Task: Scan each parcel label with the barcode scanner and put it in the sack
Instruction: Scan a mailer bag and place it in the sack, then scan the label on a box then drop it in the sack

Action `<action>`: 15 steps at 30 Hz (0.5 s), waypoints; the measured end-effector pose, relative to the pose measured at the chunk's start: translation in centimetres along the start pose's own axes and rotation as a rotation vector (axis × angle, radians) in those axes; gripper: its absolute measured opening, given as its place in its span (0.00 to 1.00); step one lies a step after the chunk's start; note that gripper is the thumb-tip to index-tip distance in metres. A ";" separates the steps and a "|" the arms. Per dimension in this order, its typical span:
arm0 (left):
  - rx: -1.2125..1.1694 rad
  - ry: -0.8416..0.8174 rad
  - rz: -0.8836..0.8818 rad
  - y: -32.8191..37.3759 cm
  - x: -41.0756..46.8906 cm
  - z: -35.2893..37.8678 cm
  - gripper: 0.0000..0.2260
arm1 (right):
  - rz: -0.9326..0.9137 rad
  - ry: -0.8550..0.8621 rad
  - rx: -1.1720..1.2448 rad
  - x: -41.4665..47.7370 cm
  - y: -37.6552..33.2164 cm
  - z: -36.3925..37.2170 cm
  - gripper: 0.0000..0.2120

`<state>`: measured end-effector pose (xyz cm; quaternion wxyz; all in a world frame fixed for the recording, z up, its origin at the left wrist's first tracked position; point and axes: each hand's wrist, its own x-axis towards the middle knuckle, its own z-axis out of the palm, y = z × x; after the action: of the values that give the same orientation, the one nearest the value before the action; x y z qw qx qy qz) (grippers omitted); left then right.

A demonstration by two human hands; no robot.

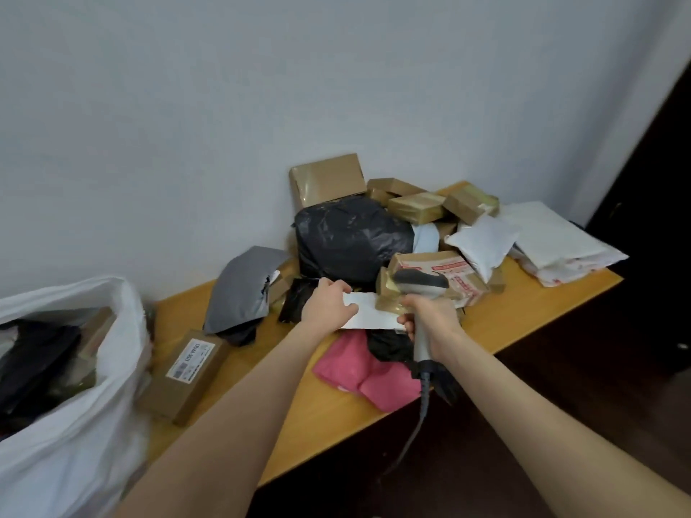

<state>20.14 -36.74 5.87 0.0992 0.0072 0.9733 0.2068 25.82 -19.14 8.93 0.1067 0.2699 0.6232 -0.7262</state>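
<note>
The sack [93, 424] at near left already holds several parcels, but a heap of parcels [351, 237] still covers the worktop [523, 319]. The left hand [329, 302] pinches a white label [374, 315]. The right hand [430, 321] grips the scanner [418, 284] just beside it.

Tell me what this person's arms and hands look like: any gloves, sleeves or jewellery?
The left hand and the right hand wear no gloves, and no ring, watch or bracelet shows on either. Both forearms are uncovered right to the bottom edge of the picture, so no sleeve appears. No markings or tattoos are visible.
</note>
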 end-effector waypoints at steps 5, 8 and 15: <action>-0.230 -0.056 -0.048 4.3 4.3 2.8 0.23 | 0.007 0.052 0.041 3.7 -2.0 -3.6 0.02; -0.432 -0.136 -0.164 5.9 7.8 4.9 0.27 | 0.015 0.087 0.059 6.5 -3.3 -5.2 0.01; -0.799 -0.235 -0.352 6.7 15.7 11.0 0.46 | 0.091 0.128 0.120 13.0 -5.7 -7.2 0.06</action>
<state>6.74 -25.35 -4.26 0.2377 -0.1741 0.7856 0.5440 14.05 -8.75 6.36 0.0832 0.3497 0.5711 -0.7379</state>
